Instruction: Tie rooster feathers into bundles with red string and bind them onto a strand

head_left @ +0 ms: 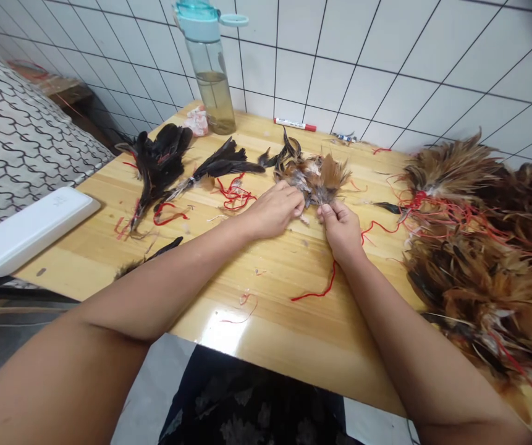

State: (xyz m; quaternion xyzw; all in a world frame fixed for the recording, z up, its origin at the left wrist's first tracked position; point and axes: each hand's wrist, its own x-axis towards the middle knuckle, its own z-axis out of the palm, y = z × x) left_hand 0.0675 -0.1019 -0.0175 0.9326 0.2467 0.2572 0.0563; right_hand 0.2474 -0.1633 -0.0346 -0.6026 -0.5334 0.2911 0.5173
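Observation:
My right hand (342, 230) pinches the quill ends of a small tuft of brown feathers (331, 176), which fans upward from the fingertips. Close beside it, my left hand (275, 210) has its fingers curled down at a loose heap of grey and brown feathers (300, 170); what its fingertips hold is hidden. Red yarn (325, 292) runs under my right wrist and trails on the wooden table (288, 334). Left of the hands lie a tied bundle of black feathers (222, 164) and a larger black bundle (160, 161).
Brown feather bundles tied with red yarn (451, 173) crowd the right side. A water bottle (214, 93) stands at the back by the tiled wall, near a red marker (294, 125). A white device (29, 228) lies by the left edge. Tangled red yarn (234, 194) lies mid-table.

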